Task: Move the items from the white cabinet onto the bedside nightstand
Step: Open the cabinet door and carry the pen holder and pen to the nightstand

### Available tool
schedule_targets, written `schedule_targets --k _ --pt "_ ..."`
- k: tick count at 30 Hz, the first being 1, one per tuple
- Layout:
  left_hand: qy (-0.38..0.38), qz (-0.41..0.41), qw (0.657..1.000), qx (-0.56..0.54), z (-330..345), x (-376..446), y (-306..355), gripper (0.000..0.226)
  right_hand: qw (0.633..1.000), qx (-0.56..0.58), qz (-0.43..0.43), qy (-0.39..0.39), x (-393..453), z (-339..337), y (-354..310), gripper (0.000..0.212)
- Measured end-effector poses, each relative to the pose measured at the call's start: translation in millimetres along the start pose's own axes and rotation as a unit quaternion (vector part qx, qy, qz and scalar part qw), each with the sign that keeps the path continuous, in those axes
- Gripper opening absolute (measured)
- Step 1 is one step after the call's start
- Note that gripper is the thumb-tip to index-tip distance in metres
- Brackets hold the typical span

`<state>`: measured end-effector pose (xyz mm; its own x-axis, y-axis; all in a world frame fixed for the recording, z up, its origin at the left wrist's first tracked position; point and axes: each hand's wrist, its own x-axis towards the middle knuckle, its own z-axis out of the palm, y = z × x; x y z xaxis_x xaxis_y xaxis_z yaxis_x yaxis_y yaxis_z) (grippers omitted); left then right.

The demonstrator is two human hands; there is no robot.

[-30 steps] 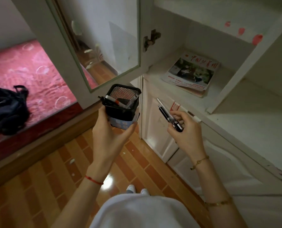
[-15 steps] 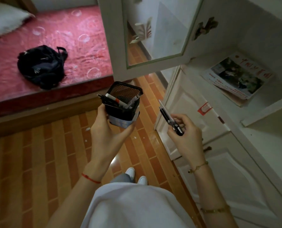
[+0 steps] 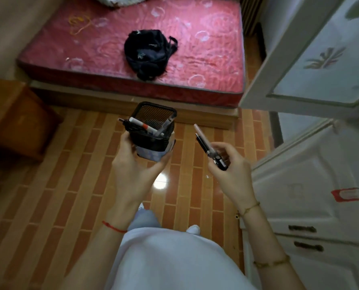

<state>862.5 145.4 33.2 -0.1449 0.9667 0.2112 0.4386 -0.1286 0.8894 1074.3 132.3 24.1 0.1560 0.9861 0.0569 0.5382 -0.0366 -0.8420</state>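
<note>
now, in the head view, the person's left hand [image 3: 132,164] is at the centre of the frame, its grip wrapped around the lower part of a black mesh pen holder [image 3: 153,130]; the thumb lies along the holder's left side and the fingers come round its right side from below. the holder is tilted a little, its open top toward the upper part of the frame. several markers [image 3: 145,127] stand slanted inside it, one white with a red band, and a dark pen tip pokes out past the left rim.

just right of centre, the right hand [image 3: 231,164] has its grip pinched on a small bundle of pens [image 3: 210,148], a pale pink one and darker ones, their tips pointing toward the upper left. the bundle and the holder are apart, with floor showing between them.

the wooden nightstand [image 3: 17,120] sits at the left edge of the frame, well apart from both hands. the white cabinet [image 3: 312,185] fills the right side, with its glazed door [image 3: 321,59] swung open at the upper right. a bed with a red mattress [image 3: 132,49] spans the top, and a black backpack [image 3: 149,53] lies on it. below the hands is a brick-patterned floor [image 3: 69,185], with a white shoe [image 3: 193,229] visible near the bottom centre.
</note>
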Motion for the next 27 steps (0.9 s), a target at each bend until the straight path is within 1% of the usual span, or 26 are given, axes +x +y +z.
schedule_targets --k 6,12,16,22,27 --pt "0.074 -0.037 0.996 0.012 -77 32 -47 0.077 0.997 -0.012 -0.036 -0.067 43 89 -48 0.036" --pt "0.127 -0.060 0.988 0.056 -175 74 -102 0.076 0.990 0.021 -0.074 -0.122 85 201 -113 0.036" --pt "0.178 -0.088 0.978 0.070 -231 97 -131 0.072 0.983 0.036 -0.094 -0.154 108 263 -152 0.036" --pt "0.241 -0.120 0.958 0.097 -285 127 -165 0.071 0.971 0.038 -0.105 -0.212 143 334 -188 0.032" --pt "0.284 -0.147 0.940 0.118 -317 172 -203 0.072 0.957 0.030 -0.124 -0.260 190 397 -215 0.032"
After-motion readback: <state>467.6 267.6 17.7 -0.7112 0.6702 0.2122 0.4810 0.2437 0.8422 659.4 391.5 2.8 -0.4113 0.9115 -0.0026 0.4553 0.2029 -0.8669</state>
